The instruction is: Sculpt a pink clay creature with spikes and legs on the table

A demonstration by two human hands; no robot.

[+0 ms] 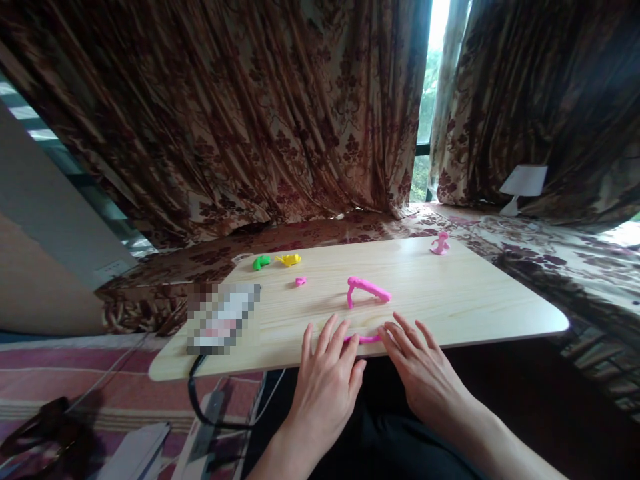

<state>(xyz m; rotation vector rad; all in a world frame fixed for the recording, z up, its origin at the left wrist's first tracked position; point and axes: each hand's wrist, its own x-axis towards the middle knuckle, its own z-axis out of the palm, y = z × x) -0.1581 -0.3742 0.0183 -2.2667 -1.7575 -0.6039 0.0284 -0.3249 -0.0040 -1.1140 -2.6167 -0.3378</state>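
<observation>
A thin pink strip (369, 339), seemingly modelling clay, lies at the table's near edge, partly covered by my fingers. My left hand (327, 370) rests palm down over its left end, fingers stretched out and spread. Over the right end, my right hand (417, 363) lies likewise, its fingertips on or beside the strip. Just beyond my hands is a bent pink piece (370, 289) with a thick arm and a thinner leg. A small pink lump (301, 282) sits farther left.
The pale wooden table (415, 293) bears a green piece (261, 263) and a yellow one (290, 259) at the back left. A pink figure (441, 244) stands at the far right. On the left lies a blurred-out flat object (225, 319) with a black cable (193, 390).
</observation>
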